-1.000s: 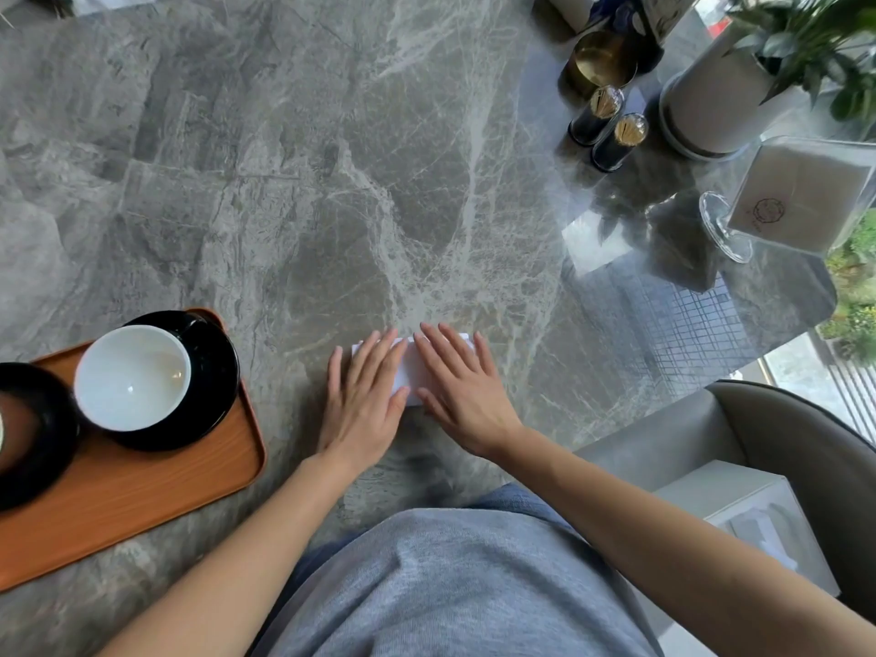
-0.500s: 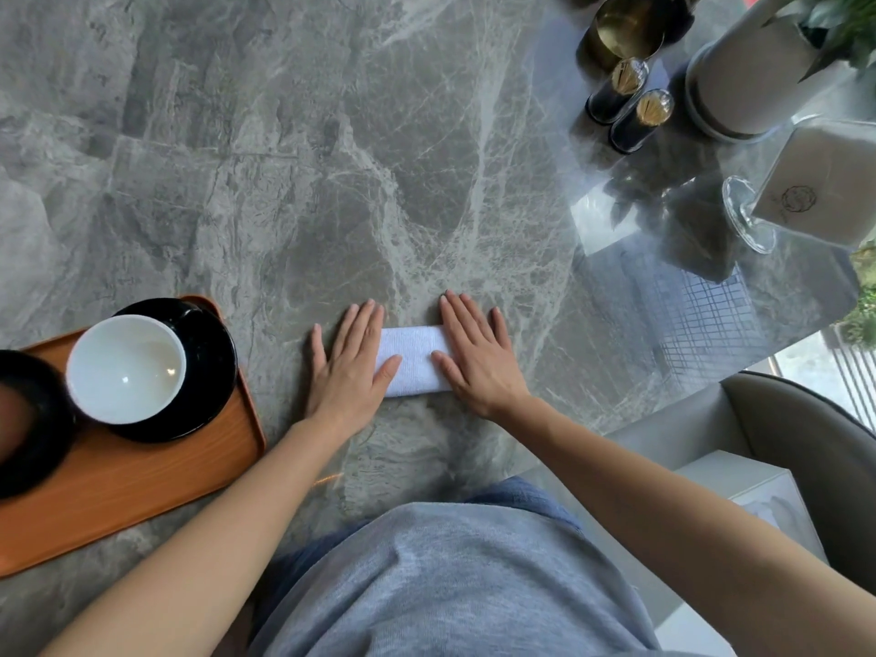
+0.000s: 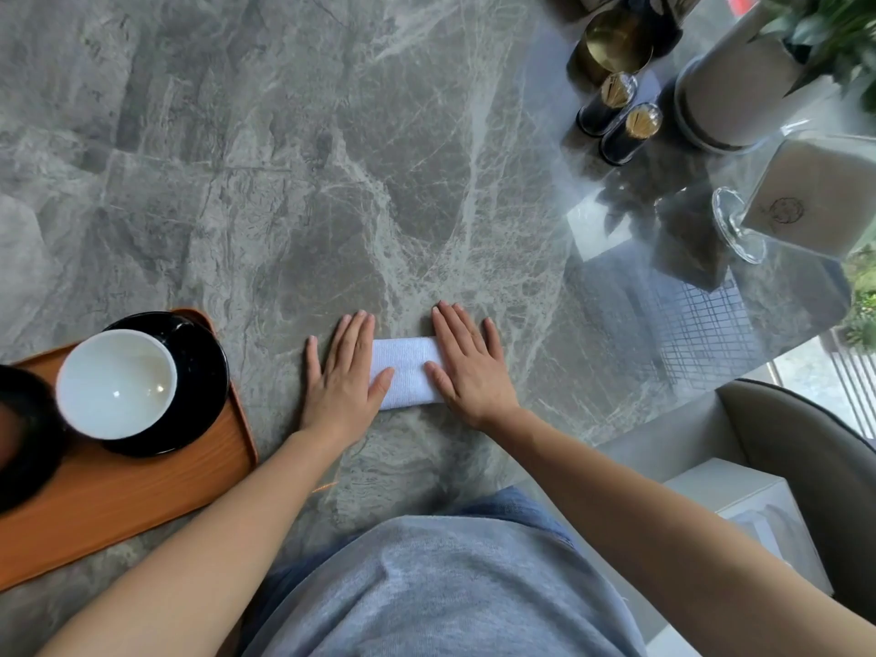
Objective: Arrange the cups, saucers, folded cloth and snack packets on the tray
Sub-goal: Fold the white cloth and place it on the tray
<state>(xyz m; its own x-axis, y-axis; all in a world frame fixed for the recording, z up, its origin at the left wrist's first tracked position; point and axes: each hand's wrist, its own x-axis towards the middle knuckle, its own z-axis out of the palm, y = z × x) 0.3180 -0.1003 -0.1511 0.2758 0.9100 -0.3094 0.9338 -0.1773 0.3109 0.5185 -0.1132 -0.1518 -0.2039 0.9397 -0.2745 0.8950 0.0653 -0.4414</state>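
Both hands lie flat with straight fingers, the left hand (image 3: 342, 372) and right hand (image 3: 467, 367) pressing the ends of the cloth (image 3: 406, 372) near the surface's front edge, probably to flatten its fold before the tray (image 3: 142, 505).

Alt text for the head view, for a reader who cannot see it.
The left hand and right hand press flat on the ends of a folded white cloth lying on a grey marble table. Left of them, an orange tray holds a white cup on a black saucer.
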